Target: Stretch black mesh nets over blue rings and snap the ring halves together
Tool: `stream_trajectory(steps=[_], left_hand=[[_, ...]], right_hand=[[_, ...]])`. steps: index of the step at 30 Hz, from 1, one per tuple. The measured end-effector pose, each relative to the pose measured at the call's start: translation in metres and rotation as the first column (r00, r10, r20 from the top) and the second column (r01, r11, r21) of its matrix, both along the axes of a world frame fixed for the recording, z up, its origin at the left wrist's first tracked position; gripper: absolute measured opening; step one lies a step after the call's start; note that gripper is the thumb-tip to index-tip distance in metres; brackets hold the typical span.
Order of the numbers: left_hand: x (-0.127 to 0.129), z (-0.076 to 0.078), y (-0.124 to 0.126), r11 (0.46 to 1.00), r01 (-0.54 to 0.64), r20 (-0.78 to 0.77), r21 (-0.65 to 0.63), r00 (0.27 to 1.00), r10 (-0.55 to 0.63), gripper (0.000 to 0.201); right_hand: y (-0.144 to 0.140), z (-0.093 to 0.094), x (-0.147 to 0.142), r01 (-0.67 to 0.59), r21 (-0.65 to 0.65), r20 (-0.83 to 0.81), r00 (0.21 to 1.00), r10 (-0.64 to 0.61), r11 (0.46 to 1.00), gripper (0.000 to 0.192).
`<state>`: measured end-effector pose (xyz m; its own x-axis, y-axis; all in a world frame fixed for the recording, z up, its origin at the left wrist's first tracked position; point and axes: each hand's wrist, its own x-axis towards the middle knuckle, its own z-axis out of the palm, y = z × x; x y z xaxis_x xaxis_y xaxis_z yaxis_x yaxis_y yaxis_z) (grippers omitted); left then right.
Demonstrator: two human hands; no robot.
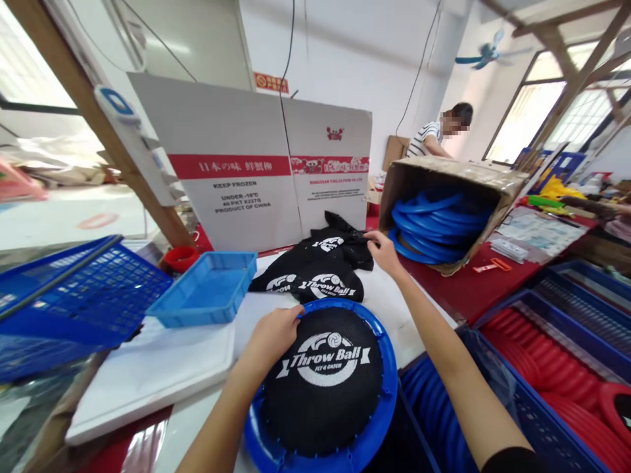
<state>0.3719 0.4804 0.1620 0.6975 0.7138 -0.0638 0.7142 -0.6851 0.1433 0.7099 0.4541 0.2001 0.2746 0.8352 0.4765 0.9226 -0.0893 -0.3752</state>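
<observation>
Nearby, clutter crowded the desk (197, 394) on every side. The left hand (273, 338) lay curled on the upper left edge of a blue ring disc (325, 387), whose black mesh cover read "Throw Ball"; the disc rested at the desk's near edge. The right hand (383, 251) reached further out, its fingers pinching the edge of a pile of black mesh covers (315, 272) just behind the disc. A small blue tray (204, 289) sat to the left of the pile, beside a big blue crate (73, 295). To the right, a tipped cardboard box (444, 210) spilled blue rings, and a white carton (256, 164) walled off the back. Another person (436, 135) stood behind the box.
</observation>
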Motion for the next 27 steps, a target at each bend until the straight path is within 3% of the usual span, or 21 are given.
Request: stream_trajectory(steps=[4,5,6,13,20,27], left_hand=[[0.011,0.004,-0.007,0.994,0.034,-0.062,0.104,0.998,-0.028,0.048],[0.013,0.005,-0.007,0.993,0.039,-0.052,0.115,0.998,-0.033,0.048],[0.014,0.005,-0.007,0.993,0.040,-0.037,0.115,0.999,-0.036,0.048],[0.018,-0.007,-0.005,1.000,-0.009,0.088,0.020,0.996,0.007,0.043],[0.016,-0.011,-0.008,0.997,-0.074,0.149,0.006,0.986,0.072,0.037],[0.002,-0.002,0.004,0.999,-0.017,0.179,-0.042,0.983,0.025,0.031]], right_hand=[[-0.016,0.047,0.072,0.316,0.045,0.137,0.938,-0.320,0.948,0.060],[-0.024,0.055,0.087,0.383,0.032,0.204,0.902,-0.381,0.923,0.064],[-0.031,0.061,0.100,0.495,-0.039,0.384,0.810,-0.444,0.868,0.067],[-0.052,0.081,0.141,0.525,-0.194,0.624,0.718,-0.308,0.829,0.052],[-0.059,0.089,0.143,0.560,-0.255,0.722,0.653,-0.230,0.788,0.052],[-0.078,0.094,0.139,0.465,-0.396,0.740,0.672,-0.025,0.792,0.042]])
